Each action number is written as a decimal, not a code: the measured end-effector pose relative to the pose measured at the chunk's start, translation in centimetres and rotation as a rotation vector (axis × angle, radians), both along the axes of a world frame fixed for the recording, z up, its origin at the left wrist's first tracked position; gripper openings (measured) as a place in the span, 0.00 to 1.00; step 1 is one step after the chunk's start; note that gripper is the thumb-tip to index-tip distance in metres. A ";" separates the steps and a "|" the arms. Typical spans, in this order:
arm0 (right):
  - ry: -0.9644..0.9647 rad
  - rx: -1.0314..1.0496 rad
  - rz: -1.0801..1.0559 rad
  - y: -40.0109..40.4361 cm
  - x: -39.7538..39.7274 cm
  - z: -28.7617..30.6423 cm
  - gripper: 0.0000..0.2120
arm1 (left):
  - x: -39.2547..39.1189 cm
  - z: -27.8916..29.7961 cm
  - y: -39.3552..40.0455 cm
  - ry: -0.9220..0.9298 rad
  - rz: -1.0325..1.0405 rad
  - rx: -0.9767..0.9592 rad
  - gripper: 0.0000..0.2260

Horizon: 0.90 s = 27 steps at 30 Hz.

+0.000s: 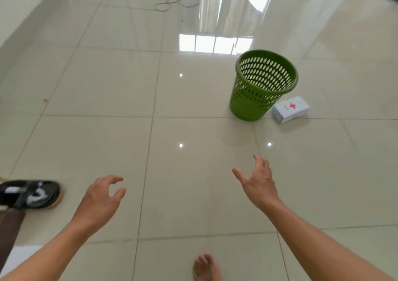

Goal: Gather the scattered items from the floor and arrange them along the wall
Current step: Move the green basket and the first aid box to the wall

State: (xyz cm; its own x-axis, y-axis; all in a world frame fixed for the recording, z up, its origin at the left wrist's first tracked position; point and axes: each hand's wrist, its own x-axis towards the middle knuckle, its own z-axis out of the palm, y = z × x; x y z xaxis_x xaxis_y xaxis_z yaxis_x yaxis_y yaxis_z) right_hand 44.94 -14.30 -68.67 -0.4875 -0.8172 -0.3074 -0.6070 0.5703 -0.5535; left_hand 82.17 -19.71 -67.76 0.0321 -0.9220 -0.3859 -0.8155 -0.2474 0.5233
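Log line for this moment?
left hand open, empty | right hand open, empty | green basket upright | white box beside it

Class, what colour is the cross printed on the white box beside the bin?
Red, on the white box by the green bin; head view.

floor (107, 87): glossy smooth tile | basket (249, 106): green perforated plastic | box (289, 109): smooth white

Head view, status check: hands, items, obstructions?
Left hand and right hand open, empty. Green basket upright on floor, white box beside its base, both untouched. Path to them clear; sandal far left.
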 end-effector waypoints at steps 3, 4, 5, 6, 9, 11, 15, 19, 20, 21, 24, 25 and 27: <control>-0.005 0.018 -0.041 -3.9 -6.3 0.0 0.38 | -5.1 -0.7 -5.7 0.003 -0.031 0.027 0.13; 0.004 0.028 -0.048 -5.2 -8.4 0.0 0.38 | -6.8 -0.8 -7.5 0.020 -0.037 0.039 0.13; 0.014 0.043 -0.061 -6.4 -10.4 0.0 0.37 | -8.5 -0.9 -9.1 0.047 -0.042 0.055 0.12; 0.010 0.053 -0.084 -7.4 -12.3 0.0 0.37 | -10.2 -0.9 -10.4 0.072 -0.049 0.069 0.12; -0.051 0.034 -0.193 -9.8 -16.9 -0.1 0.35 | -15.2 -0.7 -13.7 0.104 -0.097 0.109 0.10; -0.085 0.032 -0.240 -11.0 -19.3 -0.3 0.34 | -18.6 -0.6 -15.6 0.132 -0.127 0.135 0.09; -0.095 0.040 -0.260 -13.4 -23.5 -1.4 0.32 | -25.3 -0.7 -19.3 0.182 -0.136 0.189 0.08; -0.127 0.057 -0.319 -16.6 -28.3 -3.6 0.31 | -32.8 -1.3 -23.4 0.287 -0.087 0.281 0.08; -0.134 0.062 -0.337 -17.5 -29.6 -4.4 0.31 | -34.9 -1.6 -24.5 0.323 -0.061 0.297 0.09; -0.139 0.064 -0.358 -18.2 -30.4 -4.9 0.31 | -36.8 -1.6 -25.3 0.364 -0.029 0.307 0.11; -0.175 0.085 -0.407 -21.8 -34.9 -8.4 0.30 | -45.1 -4.2 -29.4 0.447 0.087 0.336 0.26; -0.187 0.093 -0.422 -22.9 -36.4 -9.5 0.30 | -47.9 -5.2 -30.7 0.468 0.143 0.347 0.32; -0.217 0.108 -0.440 -24.8 -39.1 -11.8 0.30 | -53.6 -7.1 -32.8 0.535 0.304 0.364 0.37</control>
State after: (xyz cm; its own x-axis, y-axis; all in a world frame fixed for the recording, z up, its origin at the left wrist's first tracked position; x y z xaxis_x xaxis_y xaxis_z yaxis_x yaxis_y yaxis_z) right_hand 5.85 -39.14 -80.47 -0.6940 -0.5065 -0.5117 -0.1735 0.8074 -0.5639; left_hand 28.60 -52.49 -74.87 -0.0129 -0.7119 -0.7021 -0.3370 -0.6580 0.6734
